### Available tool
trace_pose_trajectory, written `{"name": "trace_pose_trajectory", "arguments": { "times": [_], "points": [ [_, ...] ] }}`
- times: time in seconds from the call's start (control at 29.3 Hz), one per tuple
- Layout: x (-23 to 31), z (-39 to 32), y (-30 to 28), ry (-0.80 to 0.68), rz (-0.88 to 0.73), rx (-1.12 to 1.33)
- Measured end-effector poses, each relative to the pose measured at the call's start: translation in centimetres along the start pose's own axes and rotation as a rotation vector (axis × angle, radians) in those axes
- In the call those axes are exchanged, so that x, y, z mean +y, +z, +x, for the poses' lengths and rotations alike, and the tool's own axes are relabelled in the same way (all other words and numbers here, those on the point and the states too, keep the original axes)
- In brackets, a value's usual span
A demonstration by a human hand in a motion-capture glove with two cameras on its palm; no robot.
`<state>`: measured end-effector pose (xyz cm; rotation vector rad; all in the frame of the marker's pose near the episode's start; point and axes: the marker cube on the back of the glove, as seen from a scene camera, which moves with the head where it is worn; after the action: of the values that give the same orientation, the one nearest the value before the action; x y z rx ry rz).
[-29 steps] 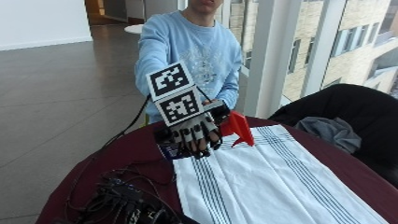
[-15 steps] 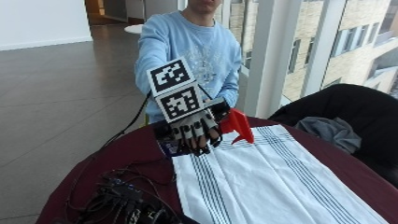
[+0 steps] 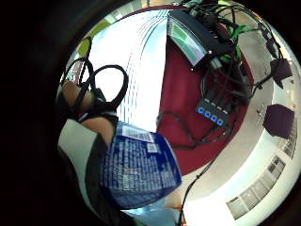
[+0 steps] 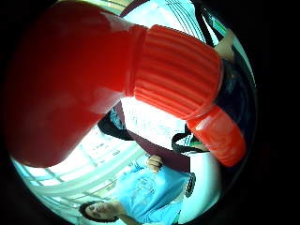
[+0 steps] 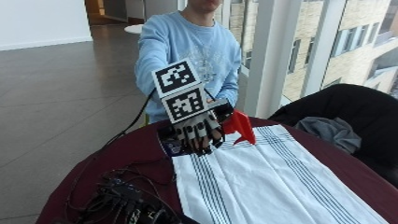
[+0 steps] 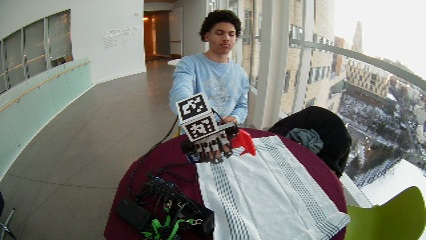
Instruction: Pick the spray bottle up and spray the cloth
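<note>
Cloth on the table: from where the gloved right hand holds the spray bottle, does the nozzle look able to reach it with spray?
Probably yes. The right hand grips the spray bottle just above the near end of the striped cloth, its red head over the cloth, and nothing lies between them.

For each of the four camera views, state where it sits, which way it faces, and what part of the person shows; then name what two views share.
Outside view: across the table, facing the person; gloved right hand holds the red-headed blue spray bottle above the white striped cloth.
Wide outside view: farther back and higher, showing the person's torso and the round dark red table.
Little-finger palm view: looks down past the bottle's label at cloth and table; fingers show.
Thumb palm view: looks past the red spray head toward the person's torso.
All four views show the bottle.
</note>
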<state>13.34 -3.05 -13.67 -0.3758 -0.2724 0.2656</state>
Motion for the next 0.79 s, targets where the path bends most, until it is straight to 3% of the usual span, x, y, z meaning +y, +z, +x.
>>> {"name": "trace_pose_trajectory", "arguments": {
  "times": [0.41, 0.79],
  "points": [
    [0.7, -1.6, 0.4, -0.057, 0.006, -0.003],
    [4.2, -7.7, 2.8, -0.344, 0.104, -0.289]
  ]
}}
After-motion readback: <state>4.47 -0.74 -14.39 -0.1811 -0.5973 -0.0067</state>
